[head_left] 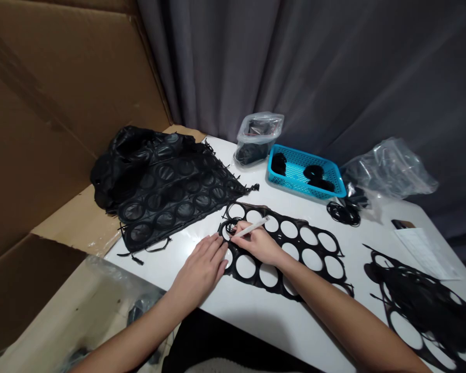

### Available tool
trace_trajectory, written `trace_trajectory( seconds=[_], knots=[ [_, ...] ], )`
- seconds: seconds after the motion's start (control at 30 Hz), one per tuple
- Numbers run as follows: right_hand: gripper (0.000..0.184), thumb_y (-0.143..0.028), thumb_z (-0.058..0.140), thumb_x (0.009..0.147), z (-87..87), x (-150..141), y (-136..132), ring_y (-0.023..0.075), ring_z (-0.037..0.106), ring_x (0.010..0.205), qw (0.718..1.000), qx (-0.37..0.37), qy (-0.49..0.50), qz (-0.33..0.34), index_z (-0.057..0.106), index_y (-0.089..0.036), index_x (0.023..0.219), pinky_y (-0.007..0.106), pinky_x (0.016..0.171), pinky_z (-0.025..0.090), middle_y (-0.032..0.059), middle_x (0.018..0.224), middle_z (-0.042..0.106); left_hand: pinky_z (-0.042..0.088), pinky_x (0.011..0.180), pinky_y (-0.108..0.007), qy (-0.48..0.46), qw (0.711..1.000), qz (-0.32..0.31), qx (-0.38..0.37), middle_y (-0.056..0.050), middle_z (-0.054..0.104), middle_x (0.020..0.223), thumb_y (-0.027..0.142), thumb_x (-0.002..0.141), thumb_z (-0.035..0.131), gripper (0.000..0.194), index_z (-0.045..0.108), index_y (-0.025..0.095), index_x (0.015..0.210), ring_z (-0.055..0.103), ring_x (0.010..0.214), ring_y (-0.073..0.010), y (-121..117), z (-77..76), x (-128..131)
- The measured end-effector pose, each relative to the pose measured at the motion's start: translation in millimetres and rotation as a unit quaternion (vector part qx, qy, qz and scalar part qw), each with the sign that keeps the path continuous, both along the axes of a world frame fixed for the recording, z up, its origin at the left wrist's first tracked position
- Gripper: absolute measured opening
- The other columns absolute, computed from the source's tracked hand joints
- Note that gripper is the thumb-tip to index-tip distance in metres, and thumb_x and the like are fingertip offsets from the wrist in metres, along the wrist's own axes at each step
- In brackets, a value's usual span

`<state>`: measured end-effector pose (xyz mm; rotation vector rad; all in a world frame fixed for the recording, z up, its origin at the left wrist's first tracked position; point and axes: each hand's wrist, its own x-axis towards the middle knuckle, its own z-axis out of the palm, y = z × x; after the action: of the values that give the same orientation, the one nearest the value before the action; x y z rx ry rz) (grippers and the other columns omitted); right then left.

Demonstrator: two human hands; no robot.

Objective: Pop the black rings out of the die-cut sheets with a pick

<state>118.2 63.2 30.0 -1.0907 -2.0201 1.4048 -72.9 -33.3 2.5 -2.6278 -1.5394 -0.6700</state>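
Note:
A black rubber sheet [283,243] with rows of round holes lies on the white table in front of me. My left hand [204,263] rests flat on its left edge, fingers stretched out and fingertips pressing beside a hole. Between the fingers of my right hand [258,243] is a slim white pen-like tool [252,226], its tip down by the upper left holes. Several thin black rings [231,226] are bunched at the right fingertips; whether the fingers grip them too is hard to tell.
Left lies a pile of black sheets with rings still in them [178,191]. Behind stand a clear bag [258,137] and a blue basket [295,184] holding black ring bundles. To the right are loose rings [344,212], another plastic bag [392,168], paper [427,251] and scrap sheets [431,305].

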Motion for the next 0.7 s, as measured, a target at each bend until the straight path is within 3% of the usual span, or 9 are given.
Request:
trace_trajectory(
  seconds=[0.23,0.37,0.47,0.5,0.57,0.63,0.7],
  knots=[
    [0.021,-0.02,0.057,0.089,-1.8,-1.9,-2.0,0.0164,0.051,0.077,0.997,0.073,-0.019,0.009,0.046,-0.022,0.071,0.029,0.073,0.039,-0.0015,0.077,0.053,0.046,0.107,-0.049,-0.003,1.0,0.006,-0.003,-0.016,0.063,0.13,0.023,0.101,0.047,0.032,0.059,0.013,0.129,0.056,0.127,-0.0299,0.9,2.8,1.4],
    [0.018,-0.018,0.05,0.094,-3.8,-3.9,-11.9,0.02,0.052,0.083,0.979,0.196,-0.027,0.056,0.048,-0.022,0.076,0.033,0.075,0.042,0.0037,0.084,0.057,0.046,0.108,-0.049,0.001,1.0,0.005,-0.003,-0.015,0.063,0.129,0.021,0.1,0.048,0.032,0.058,0.012,0.129,0.056,0.128,-0.0299,2.0,2.7,1.7],
    [0.018,-0.015,0.044,0.095,-5.2,-3.2,-2.9,0.0228,0.051,0.085,0.953,0.282,-0.055,0.092,0.051,-0.022,0.08,0.036,0.077,0.043,0.0076,0.089,0.06,0.047,0.108,-0.049,0.001,1.0,-0.003,0.002,-0.016,0.064,0.128,0.02,0.1,0.047,0.031,0.059,0.011,0.128,0.055,0.128,-0.03,3.0,2.2,1.9],
    [0.018,-0.015,0.044,0.094,-4.9,-0.5,6.4,0.0231,0.052,0.084,0.951,0.297,-0.064,0.064,0.051,-0.022,0.078,0.036,0.077,0.043,0.0077,0.087,0.061,0.047,0.108,-0.049,0.0,1.0,-0.005,0.002,-0.016,0.064,0.128,0.02,0.1,0.046,0.031,0.059,0.011,0.127,0.056,0.128,-0.0299,3.2,2.5,1.8],
    [0.021,-0.02,0.046,0.093,-2.6,10.3,32.2,0.0226,0.052,0.077,0.949,0.299,-0.073,-0.07,0.047,-0.023,0.072,0.036,0.074,0.044,0.0054,0.076,0.057,0.047,0.108,-0.048,-0.002,1.0,-0.007,-0.001,-0.016,0.064,0.127,0.02,0.1,0.046,0.03,0.06,0.011,0.125,0.056,0.127,-0.0298,3.2,4.1,1.0],
    [0.023,-0.028,0.051,0.092,1.1,27.2,58.9,0.0206,0.052,0.069,0.94,0.247,-0.057,-0.229,0.045,-0.024,0.071,0.035,0.069,0.045,0.0019,0.069,0.054,0.047,0.108,-0.049,-0.001,1.0,-0.007,-0.007,-0.016,0.063,0.128,0.02,0.1,0.048,0.03,0.06,0.01,0.125,0.056,0.126,-0.0299,3.0,6.4,-0.5],
    [0.024,-0.037,0.058,0.088,4.3,44.5,75.2,0.0187,0.055,0.063,0.937,0.16,0.004,-0.31,0.045,-0.024,0.072,0.032,0.062,0.047,-0.0003,0.067,0.056,0.046,0.109,-0.05,0.001,1.0,-0.002,-0.015,-0.017,0.062,0.129,0.02,0.1,0.048,0.03,0.06,0.01,0.125,0.055,0.127,-0.0305,3.2,8.7,-1.9]
  ],
)
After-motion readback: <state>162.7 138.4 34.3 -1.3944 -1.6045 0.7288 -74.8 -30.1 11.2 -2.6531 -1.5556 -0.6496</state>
